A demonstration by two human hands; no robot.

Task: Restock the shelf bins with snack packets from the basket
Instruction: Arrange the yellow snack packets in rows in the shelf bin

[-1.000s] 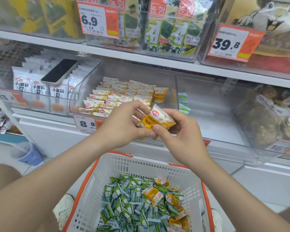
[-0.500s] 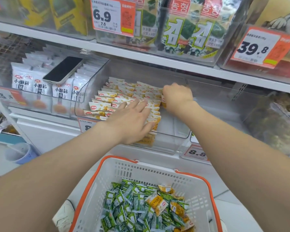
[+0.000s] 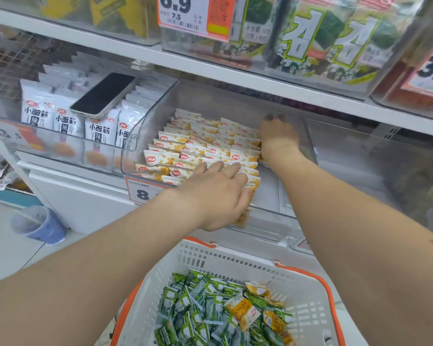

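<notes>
While the shelf point(image 3: 210, 68) runs across the whole view, a clear bin point(image 3: 268, 203) is seen at its middle level, partly filled with rows of yellow packets point(image 3: 198, 151) stood on edge in the bin's left and middle part; the bin's right part is bare. To the left, a second bin point(image 3: 68, 156) is filled with white packets point(image 3: 99, 129), and a phone point(image 3: 103, 94) is laid face up on top of them, tilted. Seaweed packs point(image 3: 328, 41) and a price tag point(image 3: 195, 16) marked 6.9 are seen on the level above. Below the bin, a white basket point(image 3: 238, 265) with orange handles is held near the body; mostly green packets point(image 3: 200, 310) are heaped in it, with a few yellow ones among them. A blue cup point(image 3: 39, 224) is stood on the floor at the left.

The left hand point(image 3: 218, 193) is laid flat, fingers spread, palm down on the front rows of yellow packets, pressing on them; nothing is gripped. The right hand point(image 3: 278, 138) is reached deeper into the bin, against the right end of the back rows, its fingers curled downwards. Whether a packet is held in it cannot be told, as the palm is hidden.
</notes>
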